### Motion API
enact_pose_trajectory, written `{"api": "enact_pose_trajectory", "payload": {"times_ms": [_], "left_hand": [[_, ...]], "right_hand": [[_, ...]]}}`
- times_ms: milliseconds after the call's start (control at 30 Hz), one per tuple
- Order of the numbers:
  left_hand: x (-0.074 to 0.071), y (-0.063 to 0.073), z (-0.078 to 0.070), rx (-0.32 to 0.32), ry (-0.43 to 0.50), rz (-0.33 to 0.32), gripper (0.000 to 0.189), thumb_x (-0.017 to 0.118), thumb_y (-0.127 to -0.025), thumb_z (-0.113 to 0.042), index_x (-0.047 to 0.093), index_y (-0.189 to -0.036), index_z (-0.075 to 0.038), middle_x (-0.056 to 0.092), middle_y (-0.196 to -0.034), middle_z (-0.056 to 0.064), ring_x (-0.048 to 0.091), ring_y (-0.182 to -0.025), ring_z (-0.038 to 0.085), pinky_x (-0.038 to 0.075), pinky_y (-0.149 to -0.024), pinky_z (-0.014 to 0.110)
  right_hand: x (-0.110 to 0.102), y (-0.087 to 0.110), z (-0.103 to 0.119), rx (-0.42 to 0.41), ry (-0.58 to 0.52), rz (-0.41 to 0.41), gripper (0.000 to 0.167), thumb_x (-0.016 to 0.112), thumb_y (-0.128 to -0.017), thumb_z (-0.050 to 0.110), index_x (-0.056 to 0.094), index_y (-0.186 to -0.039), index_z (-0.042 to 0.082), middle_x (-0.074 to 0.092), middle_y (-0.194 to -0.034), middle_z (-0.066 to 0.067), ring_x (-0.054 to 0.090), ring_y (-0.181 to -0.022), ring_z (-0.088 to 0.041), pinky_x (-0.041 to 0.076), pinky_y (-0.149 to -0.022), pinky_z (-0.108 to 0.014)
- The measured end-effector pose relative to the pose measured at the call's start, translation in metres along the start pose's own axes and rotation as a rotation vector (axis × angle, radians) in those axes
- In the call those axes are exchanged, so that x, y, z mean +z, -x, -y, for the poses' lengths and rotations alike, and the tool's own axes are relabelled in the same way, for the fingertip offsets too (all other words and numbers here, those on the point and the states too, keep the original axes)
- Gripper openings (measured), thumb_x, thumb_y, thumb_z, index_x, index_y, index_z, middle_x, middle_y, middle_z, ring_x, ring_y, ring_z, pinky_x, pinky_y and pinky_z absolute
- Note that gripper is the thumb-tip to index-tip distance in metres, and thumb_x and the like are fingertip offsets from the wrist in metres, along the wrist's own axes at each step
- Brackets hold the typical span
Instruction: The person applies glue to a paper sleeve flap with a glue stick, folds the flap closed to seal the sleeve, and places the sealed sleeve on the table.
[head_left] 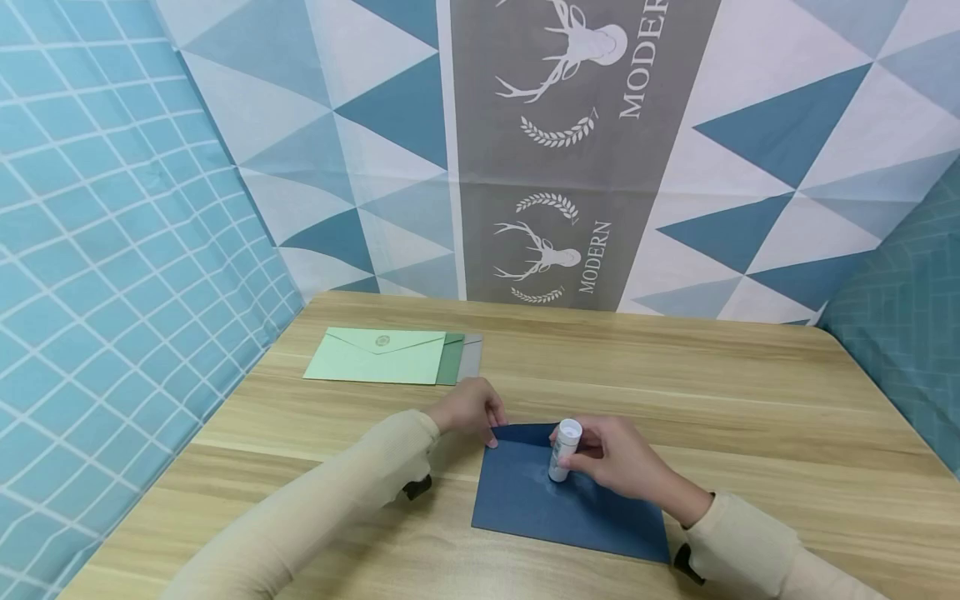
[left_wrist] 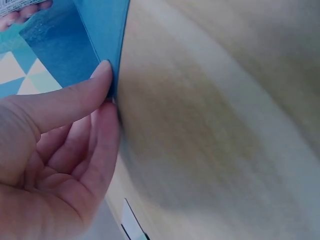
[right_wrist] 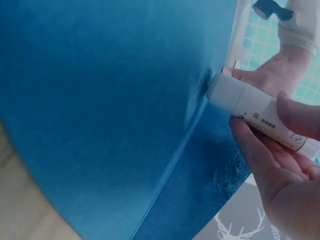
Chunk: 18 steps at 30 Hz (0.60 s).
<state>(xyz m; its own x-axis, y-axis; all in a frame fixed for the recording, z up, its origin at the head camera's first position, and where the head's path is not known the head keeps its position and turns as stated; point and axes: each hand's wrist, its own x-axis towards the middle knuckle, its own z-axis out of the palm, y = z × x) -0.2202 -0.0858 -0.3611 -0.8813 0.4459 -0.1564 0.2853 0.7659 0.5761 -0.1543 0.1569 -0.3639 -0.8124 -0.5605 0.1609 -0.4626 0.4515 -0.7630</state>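
A dark blue envelope lies on the wooden table, its flap spread out at the far side. My left hand pinches the envelope's far left corner between thumb and forefinger. In my right hand is a white glue stick, gripped around its barrel with the tip down at the envelope. Whitish glue smears show on the flap in the right wrist view, and a faint smear marks the body close to the tip.
At the back left of the table lie several overlapping envelopes: a light green one with a round seal print on top, a darker green one and a grey one beneath. Patterned cloth hangs behind the table.
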Motion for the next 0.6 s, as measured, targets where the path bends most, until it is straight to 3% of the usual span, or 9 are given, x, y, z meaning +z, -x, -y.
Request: {"api": "enact_pose_trajectory", "payload": {"times_ms": [167,400,600], "left_hand": [[0.0001,-0.001,-0.0048,0.017,-0.072,0.027,0.019,0.084,-0.064,0.002,0.074,-0.076,-0.008,0.069,-0.075,0.002,0.056,-0.067,0.008,0.049,-0.062,0.019],[0.0052,-0.0005,-0.0083,0.108,-0.064,0.021,0.023,0.081,-0.064,0.009,0.074,-0.08,-0.006,0.072,-0.082,0.005,0.061,-0.075,0.011,0.056,-0.072,0.026],[0.0046,0.0001,-0.0055,0.129,-0.058,-0.005,0.022,0.084,-0.062,0.007,0.074,-0.079,-0.005,0.072,-0.081,0.006,0.06,-0.073,0.011,0.054,-0.069,0.023]], "right_hand": [[0.0013,0.0012,-0.0001,-0.015,-0.013,0.014,0.025,0.072,-0.084,0.012,0.068,-0.107,0.003,0.072,-0.102,-0.01,0.07,-0.09,-0.008,0.056,-0.075,-0.022],[0.0023,0.0017,0.0001,-0.032,0.003,0.009,0.023,0.072,-0.084,0.011,0.068,-0.105,0.003,0.072,-0.101,-0.01,0.071,-0.091,-0.011,0.057,-0.076,-0.022],[0.0029,0.0018,-0.001,-0.034,0.044,0.0,0.024,0.071,-0.085,0.012,0.067,-0.107,0.002,0.073,-0.1,-0.01,0.069,-0.087,-0.008,0.057,-0.073,-0.022]]}}
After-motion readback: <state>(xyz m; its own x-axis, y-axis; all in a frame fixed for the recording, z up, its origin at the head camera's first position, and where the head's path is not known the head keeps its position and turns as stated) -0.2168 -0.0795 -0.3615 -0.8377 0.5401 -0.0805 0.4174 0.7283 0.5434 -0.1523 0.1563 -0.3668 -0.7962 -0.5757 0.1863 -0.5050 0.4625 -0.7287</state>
